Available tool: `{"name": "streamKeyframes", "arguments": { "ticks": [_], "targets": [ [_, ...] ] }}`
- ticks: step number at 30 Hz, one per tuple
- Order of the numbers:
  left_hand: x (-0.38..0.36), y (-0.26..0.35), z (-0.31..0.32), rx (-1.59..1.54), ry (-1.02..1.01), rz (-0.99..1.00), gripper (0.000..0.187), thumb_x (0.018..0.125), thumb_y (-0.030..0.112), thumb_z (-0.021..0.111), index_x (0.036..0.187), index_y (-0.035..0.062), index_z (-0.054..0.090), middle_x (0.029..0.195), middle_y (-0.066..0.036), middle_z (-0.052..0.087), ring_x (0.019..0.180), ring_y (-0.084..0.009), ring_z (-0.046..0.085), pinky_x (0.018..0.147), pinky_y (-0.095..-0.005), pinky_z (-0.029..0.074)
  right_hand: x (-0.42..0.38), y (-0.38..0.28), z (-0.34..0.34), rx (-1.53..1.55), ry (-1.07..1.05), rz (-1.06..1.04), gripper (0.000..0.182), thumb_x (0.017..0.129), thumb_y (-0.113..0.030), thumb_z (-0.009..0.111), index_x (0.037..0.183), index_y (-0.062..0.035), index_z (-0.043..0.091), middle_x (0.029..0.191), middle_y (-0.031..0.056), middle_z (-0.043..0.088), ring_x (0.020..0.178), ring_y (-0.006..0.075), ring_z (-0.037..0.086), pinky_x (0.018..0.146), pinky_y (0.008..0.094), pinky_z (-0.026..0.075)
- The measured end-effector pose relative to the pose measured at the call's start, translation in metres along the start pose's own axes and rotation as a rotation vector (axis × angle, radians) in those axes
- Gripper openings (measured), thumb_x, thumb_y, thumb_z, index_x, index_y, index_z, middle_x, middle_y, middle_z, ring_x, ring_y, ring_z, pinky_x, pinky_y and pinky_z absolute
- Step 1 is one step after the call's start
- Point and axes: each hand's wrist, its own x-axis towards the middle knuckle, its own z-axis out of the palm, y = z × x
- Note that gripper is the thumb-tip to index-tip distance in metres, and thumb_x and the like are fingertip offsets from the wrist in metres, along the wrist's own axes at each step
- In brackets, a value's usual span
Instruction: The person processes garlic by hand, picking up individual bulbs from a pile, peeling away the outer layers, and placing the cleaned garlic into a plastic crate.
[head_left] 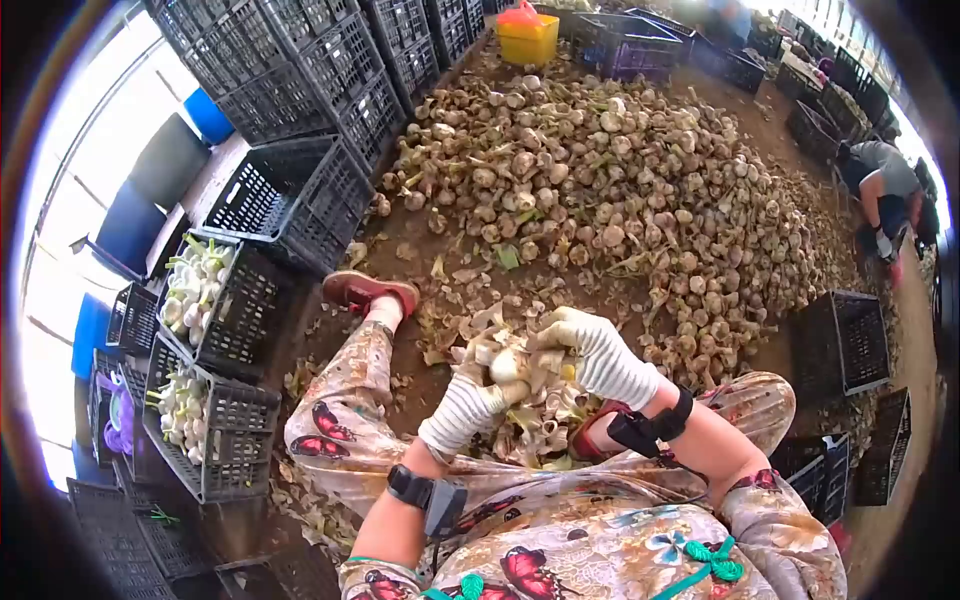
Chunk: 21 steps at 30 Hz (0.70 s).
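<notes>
Both my hands wear white knit gloves and meet above my lap. My left hand (462,408) grips a pale bulb (507,365) from below. My right hand (590,350) closes over the same bulb from the upper right, fingers on its loose outer skins. Beneath the hands lies a heap of peeled husks (535,420) between my legs. A big pile of dirty unpeeled bulbs (610,190) covers the ground in front of me.
Two black crates (245,310) (215,440) at my left hold cleaned white bulbs. Empty black crates (300,195) are stacked at the upper left, others (845,340) stand right. A yellow bin (528,38) sits far back. Another person (885,190) bends at the right edge.
</notes>
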Motion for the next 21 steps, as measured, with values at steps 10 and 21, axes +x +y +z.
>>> {"name": "streamKeyframes", "arguments": {
  "ticks": [10,21],
  "targets": [
    [-0.002,0.004,-0.012,0.003,-0.077,0.011,0.068,0.072,0.019,0.079,0.129,0.0020,0.046,0.117,-0.003,0.055,0.105,-0.0116,0.051,0.090,-0.0261,0.043,-0.002,0.000,0.007,0.204,-0.023,0.263,0.011,0.082,-0.008,0.064,0.091,-0.0016,0.062,0.083,0.0074,0.064,0.076,0.0125,0.058,0.070,0.0279,0.048],
    [0.002,-0.002,-0.007,0.122,-0.150,0.040,0.071,0.073,0.009,0.075,0.133,0.0078,0.038,0.117,-0.003,0.054,0.104,-0.0113,0.052,0.089,-0.0267,0.045,-0.015,-0.007,0.011,0.090,0.013,0.165,0.015,0.077,-0.006,0.067,0.089,-0.0042,0.059,0.078,0.0118,0.061,0.071,0.0234,0.059,0.066,0.0311,0.047]
  ]
}}
